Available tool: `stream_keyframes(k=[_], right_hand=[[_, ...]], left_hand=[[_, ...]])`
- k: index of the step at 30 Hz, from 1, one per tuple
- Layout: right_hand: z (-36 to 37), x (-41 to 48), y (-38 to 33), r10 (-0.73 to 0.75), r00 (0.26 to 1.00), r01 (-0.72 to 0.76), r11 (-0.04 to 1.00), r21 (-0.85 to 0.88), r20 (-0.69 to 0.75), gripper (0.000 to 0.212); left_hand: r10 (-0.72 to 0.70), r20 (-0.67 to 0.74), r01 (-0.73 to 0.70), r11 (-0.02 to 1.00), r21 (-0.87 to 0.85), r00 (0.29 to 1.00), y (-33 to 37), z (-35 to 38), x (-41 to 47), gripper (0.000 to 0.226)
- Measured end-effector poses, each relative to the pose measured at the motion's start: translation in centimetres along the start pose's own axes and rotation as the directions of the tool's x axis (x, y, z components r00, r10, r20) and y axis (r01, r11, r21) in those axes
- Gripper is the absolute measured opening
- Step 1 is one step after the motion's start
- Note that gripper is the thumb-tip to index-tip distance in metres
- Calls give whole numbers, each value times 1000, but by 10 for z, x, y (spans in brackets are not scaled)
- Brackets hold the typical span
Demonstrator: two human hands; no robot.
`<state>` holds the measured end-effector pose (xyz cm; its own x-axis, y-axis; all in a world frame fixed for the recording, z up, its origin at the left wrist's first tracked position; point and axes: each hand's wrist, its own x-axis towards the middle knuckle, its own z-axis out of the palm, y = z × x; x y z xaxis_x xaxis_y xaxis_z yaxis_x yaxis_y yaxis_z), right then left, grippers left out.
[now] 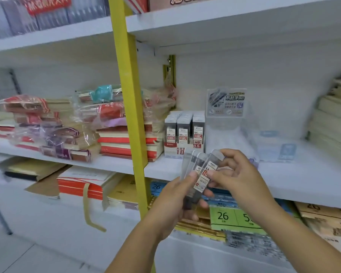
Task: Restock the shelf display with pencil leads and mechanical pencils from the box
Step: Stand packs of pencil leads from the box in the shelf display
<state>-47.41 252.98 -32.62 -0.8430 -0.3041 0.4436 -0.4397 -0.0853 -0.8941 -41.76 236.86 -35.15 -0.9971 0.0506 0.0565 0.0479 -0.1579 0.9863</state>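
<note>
From my remote place I look at the middle shelf (pixel 283 186), and the restocking seems to me to be in its first half. My left hand (pixel 171 201) grips a small fan of lead packs (pixel 203 178) in front of the front edge of the shelf, with the thumb on their faces and the other fingers curled behind them. My right hand (pixel 238 174) pinches the front pack of the fan between thumb and forefinger, as if to pull it apart from the others. On the shelf, just right of the yellow post (pixel 130 95), stands the display carton (pixel 183 134), and it already shows three rows of lead packs standing upright, so this part is partly filled. Just beside it, toward the right, is the clear stand (pixel 226 103) with a printed card. I cannot make out any mechanical pencils in it, but the picture is blurred there. I judge that the packs in my hands must go into the carton next, and the pencils are left to do. The supply box is not in view. Left of the post lie notebook stacks (pixel 114 134), and price labels (pixel 222 215) hang below the shelf edge.
</note>
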Motion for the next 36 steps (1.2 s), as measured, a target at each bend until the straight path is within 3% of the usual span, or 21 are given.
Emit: stream_keyframes(k=[5, 9, 12, 14, 18, 22, 26, 28, 30, 33, 36], right_hand=[[4, 35, -26, -141, 979, 135, 990, -49, -148, 34], [3, 76, -50, -360, 926, 312, 901, -303, -117, 37], [6, 100, -53, -448, 894, 361, 712, -602, 6, 31], [9, 111, -46, -407, 908, 343, 592, -730, 96, 31], [9, 122, -28, -283, 956, 249, 633, -733, 81, 39], [10, 124, -14, -321, 947, 185, 500, -846, 18, 31], [14, 113, -12, -381, 923, 142, 458, -878, -50, 37], [20, 100, -17, -460, 886, 223, 516, -827, -48, 34], [28, 85, -26, -439, 898, 305, 649, -697, -16, 25], [41, 73, -37, -157, 980, 195, 890, -413, 124, 17], [46, 70, -42, -5, 971, 63, 970, -236, 238, 20]], left_hand=[[92, -257, -97, 995, -5, 962, 8, -18, 8, 54], [161, -409, -176, 984, 0, 898, 15, -36, 14, 53], [180, -425, -198, 980, 3, 887, 18, -41, 19, 57], [179, -419, -196, 981, 3, 890, 18, -42, 22, 59], [184, -381, -207, 978, -21, 906, 19, -44, 26, 51], [192, -348, -229, 971, -70, 918, 21, -46, 26, 52], [180, -307, -214, 973, -83, 934, 20, -46, 23, 54], [176, -282, -206, 975, -79, 943, 20, -44, 22, 55], [182, -257, -209, 975, -82, 949, 21, -41, 21, 50], [193, -215, -217, 972, -94, 957, 25, -35, 19, 39], [209, -199, -222, 974, -45, 957, 29, -31, 19, 44]])
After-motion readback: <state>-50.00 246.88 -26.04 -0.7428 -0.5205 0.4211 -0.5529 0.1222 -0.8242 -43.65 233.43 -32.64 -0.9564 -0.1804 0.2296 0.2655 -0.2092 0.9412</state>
